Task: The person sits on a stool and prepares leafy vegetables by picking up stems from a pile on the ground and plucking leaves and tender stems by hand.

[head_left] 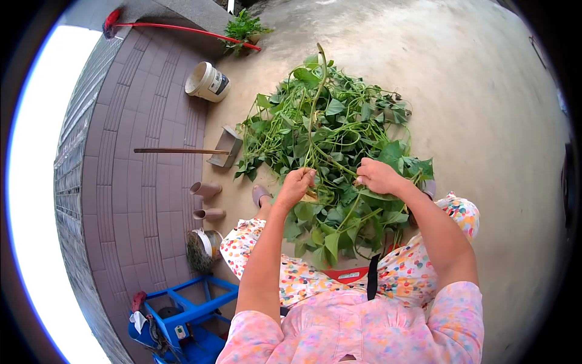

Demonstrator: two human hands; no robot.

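Observation:
A large heap of green leafy vines (339, 115) lies on the concrete floor in front of me. My left hand (297, 186) is closed on a vine stem at the heap's near side, with a yellowish leaf just below the fingers. To its right, my right hand (381, 177) is closed around another part of the stems, palm down. A long bare stem (320, 91) rises from near my left hand over the heap. More leafy vines (333, 233) hang between my knees, below both hands, over a red object (348, 275) that is mostly hidden.
Along the tiled wall (130, 182) stand a white bucket (208, 82), a dustpan (225, 147), boots (207, 190) and a container (205, 246). A blue metal frame (182, 309) is at lower left. A red-handled tool (188, 28) lies near a potted plant (244, 29).

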